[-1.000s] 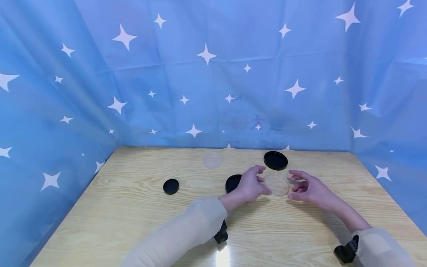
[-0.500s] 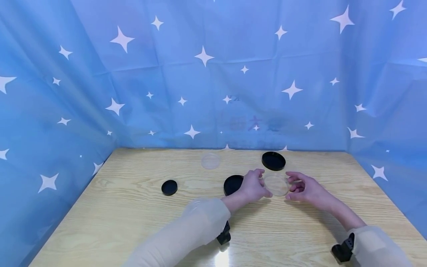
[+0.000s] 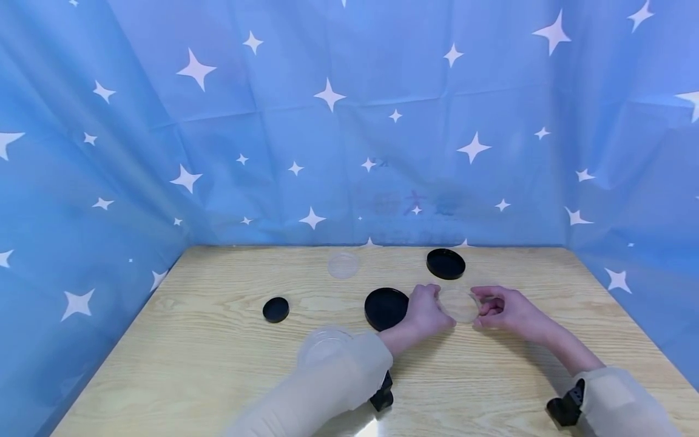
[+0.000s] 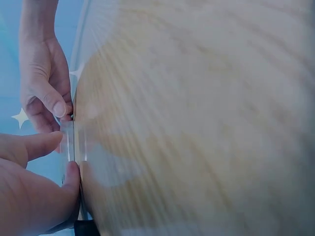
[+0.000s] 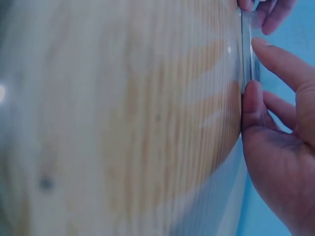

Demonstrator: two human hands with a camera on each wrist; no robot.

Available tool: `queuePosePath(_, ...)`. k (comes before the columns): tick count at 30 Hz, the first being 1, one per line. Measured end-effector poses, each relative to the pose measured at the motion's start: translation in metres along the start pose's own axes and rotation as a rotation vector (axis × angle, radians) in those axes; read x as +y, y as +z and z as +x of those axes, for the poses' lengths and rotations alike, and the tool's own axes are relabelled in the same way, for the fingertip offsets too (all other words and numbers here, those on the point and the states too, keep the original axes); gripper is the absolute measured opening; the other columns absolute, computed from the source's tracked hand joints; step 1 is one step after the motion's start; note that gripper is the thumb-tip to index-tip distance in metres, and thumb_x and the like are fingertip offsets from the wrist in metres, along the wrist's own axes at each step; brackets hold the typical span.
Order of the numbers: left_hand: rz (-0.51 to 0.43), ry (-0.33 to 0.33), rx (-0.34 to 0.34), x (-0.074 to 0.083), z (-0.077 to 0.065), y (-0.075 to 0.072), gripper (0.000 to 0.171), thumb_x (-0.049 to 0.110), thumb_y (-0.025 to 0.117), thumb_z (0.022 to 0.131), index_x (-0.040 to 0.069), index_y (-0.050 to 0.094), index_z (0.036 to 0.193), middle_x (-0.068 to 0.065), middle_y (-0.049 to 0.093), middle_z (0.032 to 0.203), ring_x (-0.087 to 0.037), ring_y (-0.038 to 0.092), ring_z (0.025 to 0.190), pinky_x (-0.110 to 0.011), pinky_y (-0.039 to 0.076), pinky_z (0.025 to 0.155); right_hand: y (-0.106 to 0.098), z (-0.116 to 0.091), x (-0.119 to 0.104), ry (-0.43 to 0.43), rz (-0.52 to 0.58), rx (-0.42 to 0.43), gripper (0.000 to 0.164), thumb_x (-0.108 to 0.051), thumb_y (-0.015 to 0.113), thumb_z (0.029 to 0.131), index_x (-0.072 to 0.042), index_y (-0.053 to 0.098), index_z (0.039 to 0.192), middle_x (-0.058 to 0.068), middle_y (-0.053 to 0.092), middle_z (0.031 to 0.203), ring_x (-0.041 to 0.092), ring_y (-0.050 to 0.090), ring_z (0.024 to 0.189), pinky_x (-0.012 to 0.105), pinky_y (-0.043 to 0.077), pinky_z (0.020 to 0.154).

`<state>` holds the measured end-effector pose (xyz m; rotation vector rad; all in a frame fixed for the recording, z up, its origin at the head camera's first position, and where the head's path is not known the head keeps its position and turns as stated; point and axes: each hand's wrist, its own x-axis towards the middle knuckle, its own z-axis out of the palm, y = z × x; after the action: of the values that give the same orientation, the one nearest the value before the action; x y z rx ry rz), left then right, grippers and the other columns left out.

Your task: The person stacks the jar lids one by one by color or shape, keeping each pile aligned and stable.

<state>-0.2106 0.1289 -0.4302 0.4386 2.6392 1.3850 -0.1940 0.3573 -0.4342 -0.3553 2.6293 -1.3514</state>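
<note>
We see a blue cloth backdrop (image 3: 273, 133) closing in three sides, behind the desk (image 3: 136, 364) and along its left and right. White four-pointed stars (image 3: 329, 95) of mixed sizes scatter across it, among creases and soft folds. Low on the back section we make out faint lettering (image 3: 415, 199), too dim for us to read. The desk has pale wood grain, and a bright reflection (image 3: 368, 428) glints off its near part.

White four-pointed stars (image 3: 553, 33) dot the blue fabric curtain (image 3: 388, 54); the wooden table (image 3: 191, 364) is streaked tan. Opaque round dishes (image 3: 385, 308) are black, transparent round dishes (image 3: 457, 305) colourless.
</note>
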Motion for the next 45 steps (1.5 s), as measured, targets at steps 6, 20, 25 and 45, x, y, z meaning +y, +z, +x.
queuePosePath(6, -0.029, -0.04, 0.024, 0.001, -0.003, 0.002, 0.067, 0.005, 0.09, 0.069, 0.002, 0.065, 0.131, 0.0, 0.053, 0.105, -0.01, 0.051, 0.089, -0.02, 0.048, 0.084, 0.001, 0.002, 0.002, 0.001, 0.038, -0.02, 0.075, -0.009, 0.084, 0.085, 0.016, 0.044, 0.143, 0.016, 0.063, 0.107, 0.014, 0.06, 0.088, 0.025, 0.055, 0.074)
queuePosePath(20, -0.086, -0.043, 0.105, -0.006, 0.0, 0.009, 0.053, 0.006, 0.09, 0.069, 0.0, 0.068, 0.117, 0.003, 0.048, 0.095, -0.01, 0.047, 0.088, -0.022, 0.046, 0.088, -0.002, 0.006, 0.004, -0.029, 0.119, -0.045, 0.071, -0.005, 0.081, 0.087, 0.016, 0.044, 0.142, 0.02, 0.059, 0.109, 0.014, 0.058, 0.085, 0.026, 0.054, 0.073)
queuePosePath(25, -0.107, -0.032, 0.093, -0.007, 0.0, 0.011, 0.052, 0.005, 0.09, 0.072, 0.0, 0.067, 0.119, 0.004, 0.047, 0.095, -0.008, 0.046, 0.087, -0.021, 0.046, 0.086, -0.003, 0.004, 0.005, -0.034, 0.136, -0.052, 0.07, -0.004, 0.08, 0.088, 0.016, 0.043, 0.143, 0.021, 0.057, 0.112, 0.015, 0.058, 0.085, 0.026, 0.054, 0.073)
queuePosePath(45, -0.215, -0.001, 0.119, -0.002, -0.006, 0.012, 0.057, 0.001, 0.089, 0.072, 0.007, 0.063, 0.123, 0.008, 0.05, 0.102, -0.001, 0.049, 0.071, -0.019, 0.047, 0.079, -0.008, -0.004, 0.002, -0.037, 0.162, -0.034, 0.07, -0.002, 0.079, 0.088, 0.014, 0.041, 0.145, 0.023, 0.059, 0.11, 0.018, 0.064, 0.086, 0.029, 0.057, 0.071)
